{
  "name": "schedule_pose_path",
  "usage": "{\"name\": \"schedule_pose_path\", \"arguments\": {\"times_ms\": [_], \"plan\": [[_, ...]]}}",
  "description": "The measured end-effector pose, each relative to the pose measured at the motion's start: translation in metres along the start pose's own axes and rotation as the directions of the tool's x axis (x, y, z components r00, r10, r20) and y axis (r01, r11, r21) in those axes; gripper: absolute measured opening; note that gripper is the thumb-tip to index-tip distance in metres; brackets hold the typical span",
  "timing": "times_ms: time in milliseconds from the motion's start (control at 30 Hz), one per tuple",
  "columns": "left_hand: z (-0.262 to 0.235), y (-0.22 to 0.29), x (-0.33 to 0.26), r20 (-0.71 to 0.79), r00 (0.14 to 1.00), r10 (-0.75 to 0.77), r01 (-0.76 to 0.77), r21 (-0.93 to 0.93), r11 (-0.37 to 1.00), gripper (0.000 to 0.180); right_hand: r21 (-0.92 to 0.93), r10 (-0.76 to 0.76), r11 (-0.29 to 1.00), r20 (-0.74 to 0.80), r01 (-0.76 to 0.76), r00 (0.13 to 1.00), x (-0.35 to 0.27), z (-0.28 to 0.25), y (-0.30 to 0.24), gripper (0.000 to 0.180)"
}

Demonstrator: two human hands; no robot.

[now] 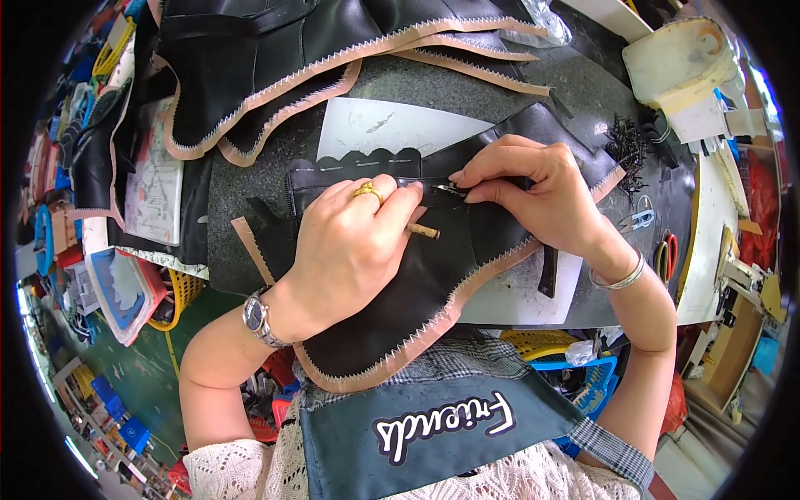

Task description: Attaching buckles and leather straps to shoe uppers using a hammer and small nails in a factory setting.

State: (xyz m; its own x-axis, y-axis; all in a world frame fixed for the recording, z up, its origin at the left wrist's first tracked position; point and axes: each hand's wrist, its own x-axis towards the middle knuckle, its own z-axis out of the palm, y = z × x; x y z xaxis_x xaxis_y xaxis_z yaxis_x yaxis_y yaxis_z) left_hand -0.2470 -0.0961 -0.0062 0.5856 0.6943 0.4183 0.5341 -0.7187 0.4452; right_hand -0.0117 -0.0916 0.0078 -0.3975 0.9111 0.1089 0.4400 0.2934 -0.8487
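Observation:
A black leather shoe upper (425, 292) with a tan zigzag-stitched edge lies across the worktable before me. On it is a black strap piece (357, 169) with a scalloped edge and pale stitches. My left hand (354, 237) presses down on the leather, its fingers closed around a thin wooden stick (423, 231), whose other end is hidden. Close to its fingertips, my right hand (529, 187) pinches the strap at a small silvery metal piece (450, 191), perhaps a buckle. Fingers hide part of that spot.
More tan-edged black uppers (275, 62) are stacked at the far left. A white sheet (392, 127) lies partly under the work. To the right are black scraps (629, 154), blue-handled scissors (640, 215) and a red-handled tool (666, 255). A whitish container (679, 62) stands far right.

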Motion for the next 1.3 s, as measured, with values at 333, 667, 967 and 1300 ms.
{"name": "schedule_pose_path", "arguments": {"times_ms": [333,667,967,1300], "plan": [[0.0,0.002,-0.001,0.003,1.0,-0.005,0.005,-0.003,1.0,0.026,0.276,0.171,0.944,0.059,-0.181,0.984,0.001,0.001,-0.002,0.012],[-0.005,0.0,-0.001,0.104,0.994,0.015,-0.019,0.034,0.999,0.022,0.487,0.27,0.824,0.114,-0.291,0.956,0.006,0.005,-0.011,0.011],[-0.034,0.005,0.017,0.302,0.927,-0.223,0.309,-0.279,0.909,0.021,-0.447,0.025,0.843,-0.524,-0.299,0.852,0.005,-0.057,0.033,0.015],[-0.033,-0.003,0.055,0.369,0.868,-0.332,0.478,-0.801,0.361,0.005,-0.485,0.039,0.814,-0.503,-0.319,0.863,-0.047,-0.064,0.012,0.016]]}}
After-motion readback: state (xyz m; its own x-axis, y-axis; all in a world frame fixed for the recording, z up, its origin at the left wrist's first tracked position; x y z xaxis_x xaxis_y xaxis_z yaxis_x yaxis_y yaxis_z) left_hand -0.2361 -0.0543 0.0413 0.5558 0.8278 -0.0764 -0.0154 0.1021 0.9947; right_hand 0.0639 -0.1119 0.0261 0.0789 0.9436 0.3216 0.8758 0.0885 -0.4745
